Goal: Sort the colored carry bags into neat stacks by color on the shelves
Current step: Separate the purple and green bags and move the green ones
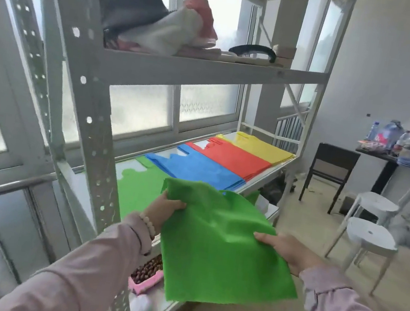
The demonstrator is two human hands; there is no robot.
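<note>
Both hands grasp a green carry bag — left hand at one edge, right hand opposite — keeping it flat. It hangs just before the green stack, likely bound there.

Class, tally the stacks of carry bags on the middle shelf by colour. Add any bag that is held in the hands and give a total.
Green stack: 1
Blue stack: 1
Red stack: 1
Yellow stack: 1
Green bag, held by left hand and right hand: 1
Total: 5 (4 stacks, 1 loose bag)
</note>
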